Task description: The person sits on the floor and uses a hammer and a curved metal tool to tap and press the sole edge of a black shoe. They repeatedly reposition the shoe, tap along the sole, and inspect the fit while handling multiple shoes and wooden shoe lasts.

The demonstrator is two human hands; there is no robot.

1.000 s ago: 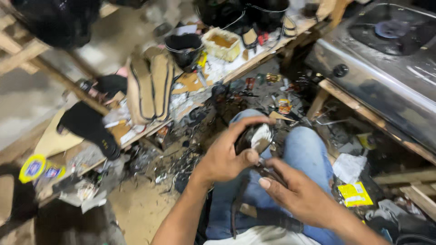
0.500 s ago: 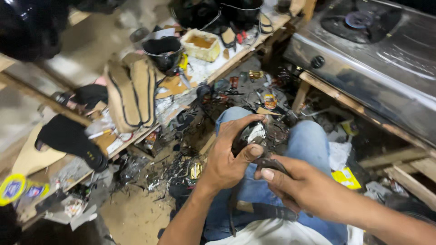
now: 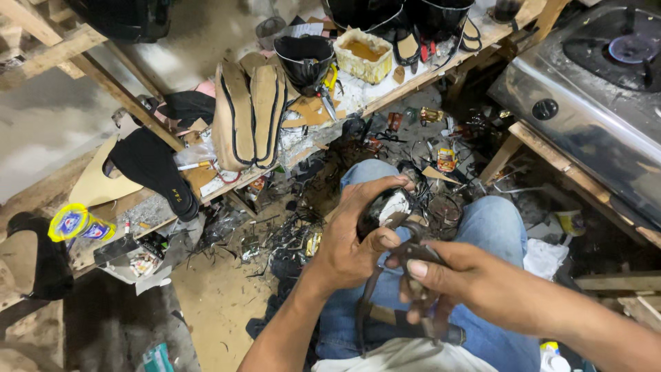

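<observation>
My left hand (image 3: 354, 238) grips a dark shoe upper on a last (image 3: 379, 207) over my knees in blue jeans (image 3: 496, 227). My right hand (image 3: 461, 279) is closed around dark metal pincers (image 3: 406, 238) whose jaws touch the edge of the shoe. A dark strap (image 3: 365, 310) hangs from the shoe down over my lap. Both hands are close together above my thighs.
A low wooden bench (image 3: 413, 79) ahead holds a pair of tan soles (image 3: 248, 114), a black shoe sole (image 3: 155, 172), a black bowl (image 3: 303, 58), a tub of glue (image 3: 361, 55) and scraps. A metal gas stove (image 3: 592, 103) stands right. Scraps litter the floor.
The view has shifted, so the bench and soles sit lower and to the right in the picture. My hands stay on the shoe, with the right hand still working the pincers.
</observation>
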